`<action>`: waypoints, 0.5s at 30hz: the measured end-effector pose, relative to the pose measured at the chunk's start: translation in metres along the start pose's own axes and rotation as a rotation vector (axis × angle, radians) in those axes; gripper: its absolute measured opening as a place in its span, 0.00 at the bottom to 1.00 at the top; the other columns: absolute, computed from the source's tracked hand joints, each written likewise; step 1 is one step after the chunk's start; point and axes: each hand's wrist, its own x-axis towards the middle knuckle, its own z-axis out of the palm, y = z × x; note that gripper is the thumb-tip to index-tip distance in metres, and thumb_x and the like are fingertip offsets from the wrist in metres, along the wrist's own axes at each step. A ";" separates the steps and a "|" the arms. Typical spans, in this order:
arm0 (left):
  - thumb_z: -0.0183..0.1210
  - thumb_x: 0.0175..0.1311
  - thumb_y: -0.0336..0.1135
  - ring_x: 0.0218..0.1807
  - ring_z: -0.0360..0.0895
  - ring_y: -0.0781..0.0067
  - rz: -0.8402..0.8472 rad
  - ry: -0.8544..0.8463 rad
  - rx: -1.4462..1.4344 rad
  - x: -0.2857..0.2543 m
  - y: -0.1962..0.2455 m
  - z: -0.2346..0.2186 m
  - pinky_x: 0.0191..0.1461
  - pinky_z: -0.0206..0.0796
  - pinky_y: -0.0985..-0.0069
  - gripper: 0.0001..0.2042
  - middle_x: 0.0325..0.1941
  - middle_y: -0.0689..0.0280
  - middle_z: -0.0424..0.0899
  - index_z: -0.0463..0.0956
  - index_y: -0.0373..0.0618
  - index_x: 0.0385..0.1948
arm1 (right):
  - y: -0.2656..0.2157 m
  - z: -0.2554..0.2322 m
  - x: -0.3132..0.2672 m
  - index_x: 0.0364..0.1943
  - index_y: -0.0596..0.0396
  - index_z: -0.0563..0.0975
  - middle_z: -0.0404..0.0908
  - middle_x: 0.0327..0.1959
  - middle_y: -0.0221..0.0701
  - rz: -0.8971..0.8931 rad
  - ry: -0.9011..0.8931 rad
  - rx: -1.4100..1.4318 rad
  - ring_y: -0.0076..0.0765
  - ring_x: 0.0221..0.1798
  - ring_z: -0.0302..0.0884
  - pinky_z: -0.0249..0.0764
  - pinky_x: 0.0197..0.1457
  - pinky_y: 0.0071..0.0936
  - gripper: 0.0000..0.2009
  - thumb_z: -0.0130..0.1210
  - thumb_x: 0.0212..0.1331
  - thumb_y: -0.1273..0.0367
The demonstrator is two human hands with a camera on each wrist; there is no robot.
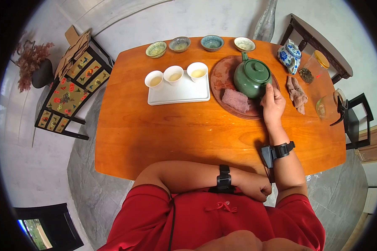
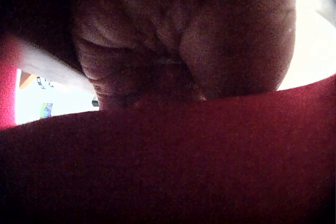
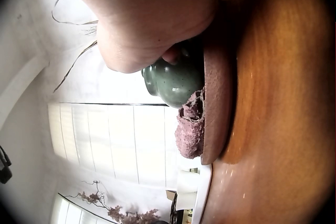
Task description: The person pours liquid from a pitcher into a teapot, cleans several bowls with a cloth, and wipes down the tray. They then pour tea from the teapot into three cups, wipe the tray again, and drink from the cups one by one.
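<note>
A green teapot (image 1: 251,77) stands on a round wooden tray (image 1: 220,71) at the back right of the orange table (image 1: 176,134). My right hand (image 1: 269,93) is at the pot's near right side, fingers curled round its handle. In the right wrist view the right hand (image 3: 152,29) covers the top of the teapot (image 3: 176,79). A purple cloth (image 1: 235,100) lies on the tray just left of that hand. My left hand (image 1: 259,189) rests loosely curled against my red shirt at the table's near edge, holding nothing; the left wrist view shows only its palm (image 2: 178,45) against the red fabric.
A white tray (image 1: 184,95) holds three white cups of pale tea (image 1: 174,75). Several small bowls (image 1: 180,43) line the far edge. Right of the teapot are a blue-and-white jar (image 1: 290,56), a glass jar (image 1: 312,69), a brown root piece (image 1: 296,94) and a glass pitcher (image 1: 329,105).
</note>
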 end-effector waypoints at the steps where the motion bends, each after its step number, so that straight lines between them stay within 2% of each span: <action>1: 0.54 0.51 0.31 0.19 0.65 0.76 0.012 0.001 0.016 0.001 -0.003 0.000 0.25 0.58 0.69 0.09 0.14 0.61 0.70 0.70 0.35 0.17 | 0.000 0.000 0.000 0.14 0.53 0.67 0.64 0.10 0.21 0.001 0.000 -0.001 0.15 0.14 0.59 0.54 0.17 0.18 0.21 0.51 0.67 0.62; 4: 0.54 0.52 0.31 0.19 0.64 0.76 0.042 0.008 0.039 0.003 -0.009 0.002 0.25 0.58 0.69 0.09 0.14 0.61 0.70 0.70 0.35 0.17 | -0.001 0.000 0.000 0.14 0.53 0.67 0.64 0.10 0.21 -0.001 0.004 0.010 0.15 0.14 0.59 0.54 0.17 0.18 0.21 0.51 0.67 0.62; 6: 0.54 0.52 0.31 0.19 0.64 0.77 0.058 0.013 0.044 0.004 -0.012 0.002 0.24 0.58 0.69 0.09 0.13 0.61 0.70 0.70 0.35 0.17 | 0.000 -0.002 0.000 0.16 0.52 0.67 0.63 0.12 0.21 0.009 -0.026 -0.039 0.16 0.15 0.58 0.58 0.19 0.18 0.20 0.49 0.69 0.62; 13: 0.54 0.53 0.32 0.18 0.64 0.77 0.064 0.013 0.046 0.007 -0.018 0.002 0.24 0.58 0.70 0.10 0.13 0.62 0.70 0.70 0.36 0.16 | -0.004 0.000 -0.001 0.16 0.52 0.67 0.63 0.12 0.22 0.010 -0.022 -0.022 0.17 0.15 0.58 0.58 0.19 0.18 0.20 0.49 0.69 0.62; 15: 0.54 0.53 0.32 0.18 0.64 0.78 0.058 0.009 0.048 0.007 -0.018 0.003 0.24 0.58 0.70 0.10 0.13 0.62 0.70 0.70 0.36 0.16 | -0.006 0.001 -0.002 0.15 0.52 0.67 0.64 0.11 0.21 0.003 -0.014 0.035 0.15 0.14 0.59 0.54 0.17 0.18 0.21 0.51 0.67 0.62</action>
